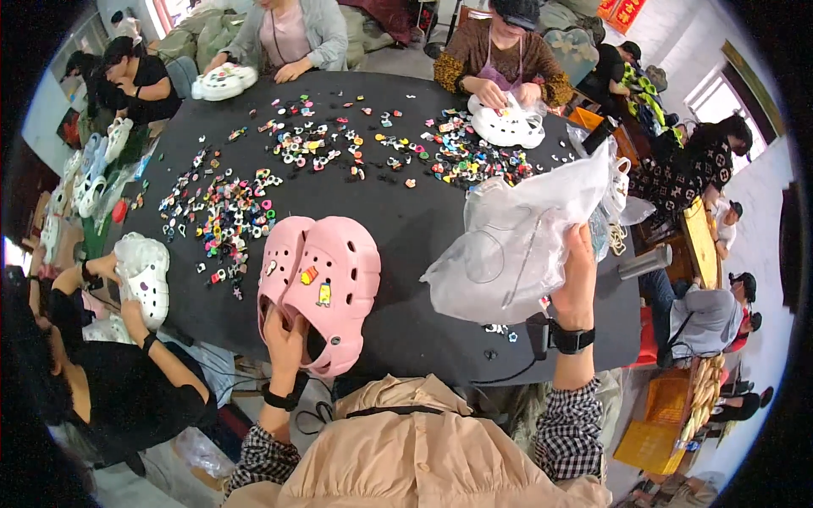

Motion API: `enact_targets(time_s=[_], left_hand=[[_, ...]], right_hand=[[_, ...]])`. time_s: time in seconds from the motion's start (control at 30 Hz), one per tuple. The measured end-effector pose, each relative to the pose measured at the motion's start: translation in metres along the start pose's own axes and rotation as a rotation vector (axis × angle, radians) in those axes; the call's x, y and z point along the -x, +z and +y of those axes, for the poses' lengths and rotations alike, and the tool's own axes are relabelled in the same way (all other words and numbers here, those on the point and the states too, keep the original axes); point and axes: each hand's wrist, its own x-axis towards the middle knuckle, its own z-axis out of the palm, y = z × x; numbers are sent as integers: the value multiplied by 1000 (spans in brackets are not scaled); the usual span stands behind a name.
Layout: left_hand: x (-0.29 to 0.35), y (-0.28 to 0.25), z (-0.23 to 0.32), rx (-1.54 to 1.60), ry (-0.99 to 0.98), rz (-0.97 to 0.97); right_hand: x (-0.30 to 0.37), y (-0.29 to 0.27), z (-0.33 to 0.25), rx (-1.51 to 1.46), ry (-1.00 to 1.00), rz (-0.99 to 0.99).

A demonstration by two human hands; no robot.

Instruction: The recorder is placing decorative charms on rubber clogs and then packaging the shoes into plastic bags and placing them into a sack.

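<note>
A pair of pink clogs (334, 271) hangs over the near part of the black table, held by my left hand (284, 339) with its fingers inside the heel openings. Several small charms show on their uppers, among them a yellow one and an orange one. My right hand (576, 279) grips a clear plastic bag (508, 245) by its right side, the fingers partly hidden behind the film. The bag is crumpled and puffed out; a thin loop outline shows through it. A few loose charms (500, 330) lie below the bag.
Heaps of small colourful charms (229, 212) cover parts of the black table (398, 212). Co-workers around it handle white clogs (508, 123). At the right edge stand a metal cup (645, 261) and a dark bottle (600, 134). A cable (508, 379) runs near my right wrist.
</note>
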Motion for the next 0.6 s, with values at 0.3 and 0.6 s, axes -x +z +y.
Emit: enact_targets(time_s=[0.3,0.6], left_hand=[[-10,33,9,-361,51,-13],[-12,117,-7,-410,137,-339]], right_hand=[[25,9,-50,-261,-245,273],[23,23,-87,562,-1145,669]])
